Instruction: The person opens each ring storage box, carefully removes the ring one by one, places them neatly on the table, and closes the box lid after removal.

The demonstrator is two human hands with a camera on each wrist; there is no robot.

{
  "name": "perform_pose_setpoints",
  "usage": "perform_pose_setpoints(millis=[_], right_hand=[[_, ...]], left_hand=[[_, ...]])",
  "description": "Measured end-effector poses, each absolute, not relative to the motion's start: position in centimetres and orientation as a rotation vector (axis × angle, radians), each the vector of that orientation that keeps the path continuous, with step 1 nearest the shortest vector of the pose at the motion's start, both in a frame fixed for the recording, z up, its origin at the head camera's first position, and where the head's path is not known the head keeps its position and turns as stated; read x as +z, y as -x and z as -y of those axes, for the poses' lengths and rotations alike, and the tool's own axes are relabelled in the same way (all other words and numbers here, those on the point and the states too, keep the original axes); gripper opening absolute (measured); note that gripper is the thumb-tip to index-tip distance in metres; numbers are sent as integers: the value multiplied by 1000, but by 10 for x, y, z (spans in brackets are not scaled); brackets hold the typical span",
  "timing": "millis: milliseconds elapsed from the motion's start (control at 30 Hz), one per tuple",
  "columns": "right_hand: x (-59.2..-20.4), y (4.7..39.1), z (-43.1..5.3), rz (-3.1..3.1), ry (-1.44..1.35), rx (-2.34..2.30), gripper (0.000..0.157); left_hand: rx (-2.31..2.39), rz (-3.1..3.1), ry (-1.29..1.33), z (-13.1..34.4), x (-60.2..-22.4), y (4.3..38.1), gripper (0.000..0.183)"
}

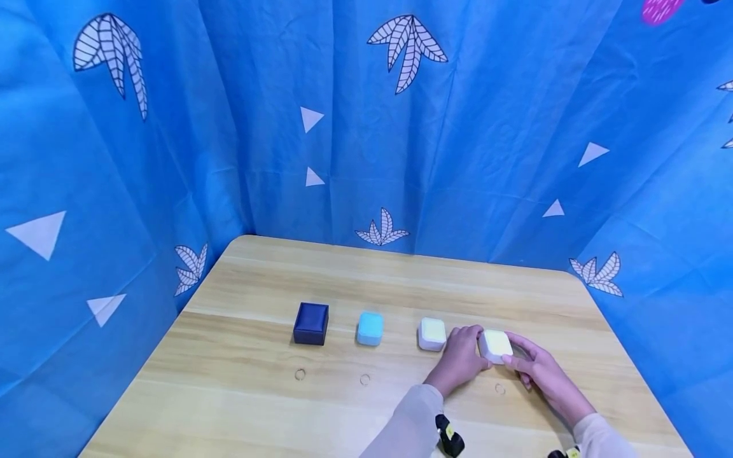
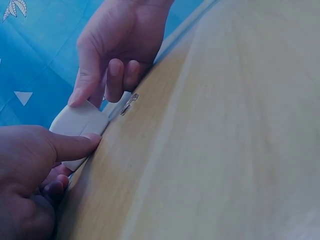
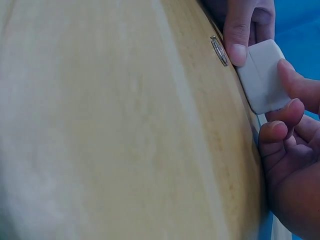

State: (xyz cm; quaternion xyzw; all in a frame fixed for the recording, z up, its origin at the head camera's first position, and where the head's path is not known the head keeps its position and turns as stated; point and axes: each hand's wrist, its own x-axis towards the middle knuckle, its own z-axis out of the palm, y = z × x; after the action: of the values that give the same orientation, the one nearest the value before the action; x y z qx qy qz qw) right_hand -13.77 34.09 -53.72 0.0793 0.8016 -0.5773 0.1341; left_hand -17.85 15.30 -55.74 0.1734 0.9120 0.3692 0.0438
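Observation:
A white ring box, lid down, sits on the table at the right end of a row. My left hand holds its left side, thumb at the front and fingers behind. On the opposite side, my right hand pinches it between thumb and forefinger, the other fingers curled below. A lid seam runs across the white ring box in the right wrist view. Just in front of the box lies a ring, seen closer as a silvery ring in the left wrist view.
Left along the row stand another white ring box, a light blue box and a dark blue box. One ring lies before the dark blue box, another ring before the light blue one. Blue curtains surround the wooden table.

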Motion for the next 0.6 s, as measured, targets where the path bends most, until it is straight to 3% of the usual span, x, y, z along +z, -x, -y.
perform_pose_setpoints(millis=[600], right_hand=[[-537, 141, -348, -2346, -243, -1639, 79]], left_hand=[[1126, -2773, -531, -158, -553, 179, 72]])
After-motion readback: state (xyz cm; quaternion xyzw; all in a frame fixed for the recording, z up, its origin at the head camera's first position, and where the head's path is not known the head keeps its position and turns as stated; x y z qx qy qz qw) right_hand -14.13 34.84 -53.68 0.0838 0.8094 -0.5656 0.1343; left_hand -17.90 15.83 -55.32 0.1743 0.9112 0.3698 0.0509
